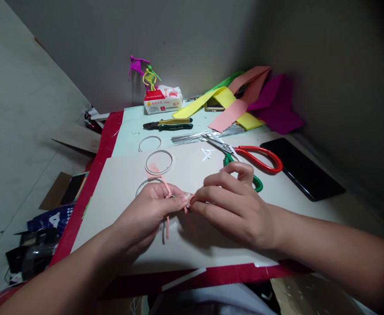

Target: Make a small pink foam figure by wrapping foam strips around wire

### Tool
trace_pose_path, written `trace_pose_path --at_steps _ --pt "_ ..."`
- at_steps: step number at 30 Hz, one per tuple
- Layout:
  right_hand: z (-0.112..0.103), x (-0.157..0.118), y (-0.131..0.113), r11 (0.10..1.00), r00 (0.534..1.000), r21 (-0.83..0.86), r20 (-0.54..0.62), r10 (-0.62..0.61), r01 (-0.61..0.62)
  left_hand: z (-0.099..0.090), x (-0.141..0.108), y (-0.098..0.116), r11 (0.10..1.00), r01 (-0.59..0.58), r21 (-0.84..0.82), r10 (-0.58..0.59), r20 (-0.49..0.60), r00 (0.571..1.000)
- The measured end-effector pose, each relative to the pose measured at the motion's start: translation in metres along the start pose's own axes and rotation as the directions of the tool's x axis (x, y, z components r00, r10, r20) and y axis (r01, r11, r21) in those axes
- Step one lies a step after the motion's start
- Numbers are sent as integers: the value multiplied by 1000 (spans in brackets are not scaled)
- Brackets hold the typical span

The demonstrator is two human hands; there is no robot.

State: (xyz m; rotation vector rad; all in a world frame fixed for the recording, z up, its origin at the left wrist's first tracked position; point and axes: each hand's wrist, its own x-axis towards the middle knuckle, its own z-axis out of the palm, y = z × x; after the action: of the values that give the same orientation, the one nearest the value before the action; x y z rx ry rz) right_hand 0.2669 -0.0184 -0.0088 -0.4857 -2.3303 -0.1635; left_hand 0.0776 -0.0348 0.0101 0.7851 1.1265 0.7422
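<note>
Pale board (185, 164) underneath. Left hand (152, 205) and right hand (237, 205), fingertips closed, pinch pink strip piece (168, 191). Middle seems mostly hidden.

- Your left forearm (93, 249) is bare and slants in from the lower left corner.
- Your left hand (149, 205) is closed in a pinch, its thumb (175, 203) laid out toward the right.
- Your right forearm (329, 238), also bare, comes in from the right edge.
- Your right hand (237, 205) shows its back, the fingers (221, 197) bent and reaching left, close by the left thumb's tip.
</note>
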Motion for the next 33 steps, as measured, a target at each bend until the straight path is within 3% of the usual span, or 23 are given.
trace_pose_path --at_steps 12,18,33 --pt "5 -6 4 998 998 21 -47 -51 52 1 0 1 1000 0 -2 0 -3 1000" --pt "0 0 -1 1000 999 -16 54 1 0 1 1 -1 999 -26 -20 25 -35 999" --pt "2 1 -1 999 995 -23 91 28 -25 -1 2 -1 1000 -2 -27 2 -21 1000"
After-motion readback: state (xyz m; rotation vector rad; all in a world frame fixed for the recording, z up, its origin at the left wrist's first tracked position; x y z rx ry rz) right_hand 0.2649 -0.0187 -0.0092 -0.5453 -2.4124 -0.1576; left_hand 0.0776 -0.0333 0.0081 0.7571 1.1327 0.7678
